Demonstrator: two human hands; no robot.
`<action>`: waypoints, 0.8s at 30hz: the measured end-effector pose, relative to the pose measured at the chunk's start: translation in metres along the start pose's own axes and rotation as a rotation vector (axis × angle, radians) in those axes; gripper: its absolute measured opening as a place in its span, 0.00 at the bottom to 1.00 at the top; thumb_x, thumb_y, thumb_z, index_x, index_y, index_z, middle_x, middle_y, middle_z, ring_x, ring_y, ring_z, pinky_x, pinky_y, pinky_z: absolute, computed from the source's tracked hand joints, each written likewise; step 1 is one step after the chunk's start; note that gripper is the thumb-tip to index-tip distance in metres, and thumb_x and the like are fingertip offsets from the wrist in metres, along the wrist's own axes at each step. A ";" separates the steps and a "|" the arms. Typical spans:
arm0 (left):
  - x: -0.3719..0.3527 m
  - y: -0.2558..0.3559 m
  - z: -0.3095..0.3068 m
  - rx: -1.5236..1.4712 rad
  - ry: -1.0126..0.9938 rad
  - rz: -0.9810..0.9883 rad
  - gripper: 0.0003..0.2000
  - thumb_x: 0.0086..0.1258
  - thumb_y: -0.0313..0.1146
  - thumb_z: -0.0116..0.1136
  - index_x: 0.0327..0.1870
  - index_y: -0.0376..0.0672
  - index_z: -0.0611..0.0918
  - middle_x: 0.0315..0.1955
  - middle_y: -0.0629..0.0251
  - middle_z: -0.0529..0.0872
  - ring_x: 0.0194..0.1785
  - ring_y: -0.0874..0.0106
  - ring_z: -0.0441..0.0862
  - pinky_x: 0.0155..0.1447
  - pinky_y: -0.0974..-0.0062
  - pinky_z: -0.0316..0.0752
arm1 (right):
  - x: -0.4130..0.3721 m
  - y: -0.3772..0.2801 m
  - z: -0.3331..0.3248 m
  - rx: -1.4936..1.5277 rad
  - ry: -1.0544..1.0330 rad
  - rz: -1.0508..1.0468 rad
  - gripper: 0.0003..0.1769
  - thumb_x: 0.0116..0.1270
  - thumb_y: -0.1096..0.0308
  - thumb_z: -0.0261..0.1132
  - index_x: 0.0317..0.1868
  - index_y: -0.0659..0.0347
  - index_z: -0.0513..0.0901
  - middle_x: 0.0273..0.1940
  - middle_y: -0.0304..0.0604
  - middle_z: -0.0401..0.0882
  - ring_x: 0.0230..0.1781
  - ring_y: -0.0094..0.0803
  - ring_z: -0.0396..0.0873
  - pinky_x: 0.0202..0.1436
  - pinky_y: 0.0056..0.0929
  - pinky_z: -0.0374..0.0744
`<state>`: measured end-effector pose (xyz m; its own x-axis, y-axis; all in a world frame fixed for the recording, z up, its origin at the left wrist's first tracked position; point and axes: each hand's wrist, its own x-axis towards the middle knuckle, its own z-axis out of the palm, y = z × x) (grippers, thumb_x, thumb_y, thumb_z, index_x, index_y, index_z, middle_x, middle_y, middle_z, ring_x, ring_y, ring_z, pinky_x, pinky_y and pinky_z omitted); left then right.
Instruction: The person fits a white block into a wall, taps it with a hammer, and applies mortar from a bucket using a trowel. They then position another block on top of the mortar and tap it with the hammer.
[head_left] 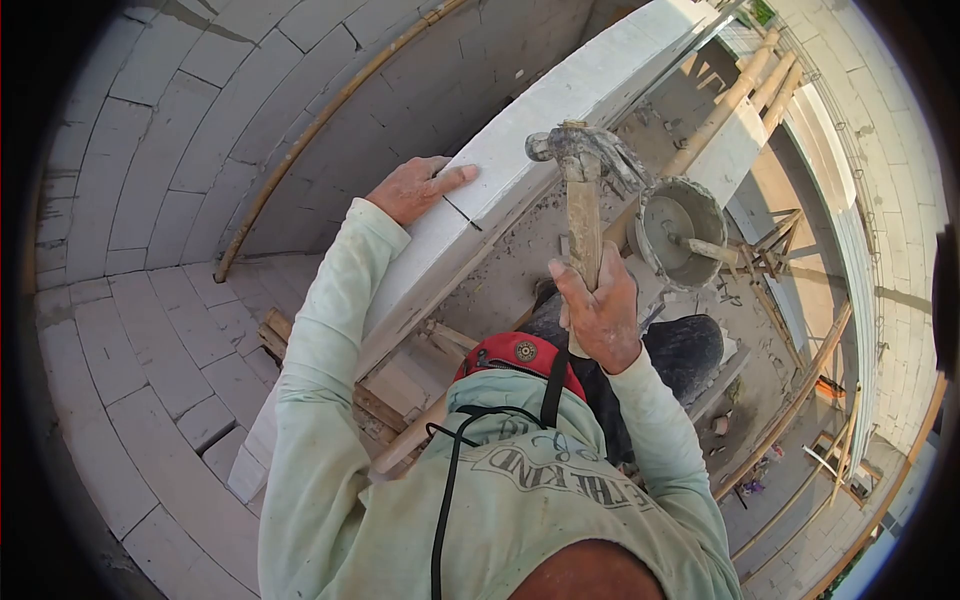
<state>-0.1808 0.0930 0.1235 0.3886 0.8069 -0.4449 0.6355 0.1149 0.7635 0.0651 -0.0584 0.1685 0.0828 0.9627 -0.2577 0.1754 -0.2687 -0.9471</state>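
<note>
My right hand [604,312] is wrapped around the wooden handle of a claw hammer [583,215]. The hammer stands head up, its metal head caked with grey mortar and its claw pointing right. My left hand [412,190] rests on the far side of a pale block wall [545,105], one finger stretched along the top; its other fingers are partly hidden. Close by that hand, a short dark line [462,213] crosses the top near a joint between blocks. Just right of the hammer is a mortar-coated bucket [683,232] holding grey mix, with a handled tool [705,248] in it.
A bamboo pole [320,130] leans along the block wall on the left. More bamboo poles [735,95] lie at the upper right. A red waist bag [520,362] is at my middle. Debris covers the floor [655,140] below, beyond the wall's edge.
</note>
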 end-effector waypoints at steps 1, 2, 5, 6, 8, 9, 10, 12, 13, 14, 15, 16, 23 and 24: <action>-0.002 0.001 0.001 0.004 -0.014 0.003 0.43 0.64 0.68 0.50 0.55 0.27 0.80 0.35 0.44 0.86 0.35 0.59 0.86 0.48 0.66 0.78 | 0.003 -0.004 0.001 0.060 -0.041 0.005 0.15 0.70 0.64 0.64 0.40 0.65 0.69 0.25 0.41 0.71 0.13 0.26 0.72 0.16 0.25 0.72; -0.005 0.004 0.003 0.004 0.027 -0.023 0.42 0.65 0.68 0.50 0.53 0.27 0.81 0.33 0.46 0.86 0.34 0.60 0.86 0.47 0.66 0.78 | 0.004 -0.004 0.003 0.122 -0.075 0.012 0.15 0.69 0.63 0.64 0.40 0.65 0.69 0.25 0.41 0.71 0.13 0.26 0.72 0.16 0.25 0.72; -0.008 0.010 0.005 0.001 0.049 -0.031 0.41 0.66 0.68 0.50 0.51 0.28 0.82 0.31 0.48 0.86 0.33 0.63 0.85 0.46 0.67 0.77 | 0.000 0.005 0.012 0.459 0.036 0.139 0.15 0.69 0.63 0.64 0.41 0.64 0.69 0.25 0.41 0.71 0.14 0.26 0.72 0.16 0.24 0.72; -0.008 0.010 0.005 -0.006 0.062 -0.018 0.41 0.66 0.68 0.50 0.51 0.28 0.82 0.32 0.49 0.86 0.33 0.64 0.85 0.45 0.68 0.77 | -0.003 0.007 0.017 0.572 0.088 0.192 0.15 0.69 0.61 0.62 0.42 0.63 0.69 0.26 0.41 0.71 0.15 0.28 0.73 0.17 0.26 0.74; -0.009 0.012 0.008 -0.028 0.059 -0.017 0.40 0.66 0.67 0.51 0.51 0.28 0.81 0.33 0.49 0.86 0.34 0.65 0.84 0.46 0.70 0.77 | -0.007 0.024 0.031 0.733 0.184 0.332 0.15 0.69 0.59 0.62 0.43 0.62 0.70 0.26 0.40 0.71 0.15 0.29 0.73 0.17 0.28 0.74; -0.009 0.014 0.008 -0.064 0.085 -0.020 0.39 0.67 0.66 0.52 0.52 0.28 0.81 0.34 0.49 0.86 0.36 0.66 0.84 0.46 0.71 0.77 | -0.007 0.035 0.038 0.883 0.249 0.460 0.16 0.69 0.56 0.62 0.43 0.60 0.70 0.26 0.40 0.71 0.15 0.30 0.73 0.17 0.30 0.75; -0.007 0.010 0.006 -0.096 0.059 -0.012 0.38 0.68 0.63 0.54 0.55 0.28 0.80 0.38 0.49 0.86 0.39 0.67 0.84 0.48 0.73 0.76 | -0.008 0.043 0.043 0.935 0.252 0.543 0.17 0.67 0.54 0.61 0.42 0.59 0.70 0.26 0.40 0.71 0.16 0.32 0.73 0.20 0.35 0.76; -0.009 0.016 0.011 -0.101 0.071 0.000 0.37 0.68 0.62 0.54 0.57 0.28 0.79 0.40 0.50 0.86 0.41 0.67 0.84 0.49 0.74 0.76 | -0.003 0.068 0.057 1.026 0.259 0.587 0.16 0.67 0.54 0.61 0.42 0.59 0.71 0.26 0.40 0.71 0.18 0.33 0.73 0.21 0.36 0.76; -0.009 0.017 0.012 -0.123 0.106 0.001 0.37 0.68 0.61 0.55 0.58 0.28 0.79 0.42 0.50 0.86 0.42 0.67 0.83 0.50 0.74 0.75 | -0.001 0.080 0.065 1.097 0.241 0.636 0.16 0.66 0.54 0.61 0.42 0.58 0.71 0.26 0.40 0.71 0.19 0.33 0.74 0.22 0.37 0.76; -0.008 0.017 0.013 -0.148 0.091 -0.009 0.37 0.69 0.60 0.55 0.60 0.28 0.78 0.44 0.49 0.86 0.44 0.67 0.83 0.51 0.74 0.75 | 0.004 0.082 0.069 1.140 0.237 0.677 0.17 0.65 0.53 0.62 0.41 0.58 0.71 0.26 0.39 0.71 0.21 0.33 0.75 0.24 0.39 0.77; -0.009 0.016 0.012 -0.134 0.092 -0.016 0.37 0.69 0.60 0.55 0.60 0.28 0.78 0.44 0.49 0.86 0.44 0.67 0.83 0.51 0.74 0.75 | 0.008 0.083 0.074 1.154 0.231 0.681 0.17 0.65 0.53 0.62 0.41 0.58 0.71 0.26 0.39 0.71 0.21 0.33 0.75 0.24 0.39 0.77; -0.009 0.016 0.012 -0.111 0.105 -0.016 0.36 0.69 0.59 0.55 0.60 0.28 0.78 0.44 0.50 0.86 0.45 0.67 0.82 0.52 0.75 0.74 | 0.013 0.083 0.079 1.223 0.268 0.722 0.16 0.66 0.55 0.62 0.40 0.57 0.71 0.27 0.40 0.71 0.22 0.35 0.75 0.26 0.40 0.77; -0.011 0.017 0.013 -0.136 0.140 -0.028 0.35 0.69 0.58 0.56 0.59 0.28 0.78 0.43 0.52 0.86 0.45 0.69 0.82 0.52 0.75 0.74 | 0.033 0.088 0.091 1.351 0.108 0.767 0.16 0.65 0.56 0.63 0.39 0.58 0.70 0.28 0.41 0.71 0.24 0.36 0.75 0.28 0.42 0.78; -0.011 0.019 0.013 -0.136 0.134 -0.028 0.35 0.69 0.58 0.56 0.59 0.28 0.78 0.43 0.52 0.86 0.45 0.69 0.82 0.52 0.75 0.74 | 0.031 0.088 0.089 1.311 0.107 0.747 0.15 0.65 0.56 0.63 0.38 0.58 0.70 0.28 0.41 0.71 0.24 0.36 0.76 0.28 0.42 0.78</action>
<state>-0.1646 0.0786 0.1372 0.2734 0.8713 -0.4077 0.5453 0.2087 0.8118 -0.0039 -0.0495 0.0605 -0.1665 0.6000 -0.7825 -0.9060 -0.4062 -0.1187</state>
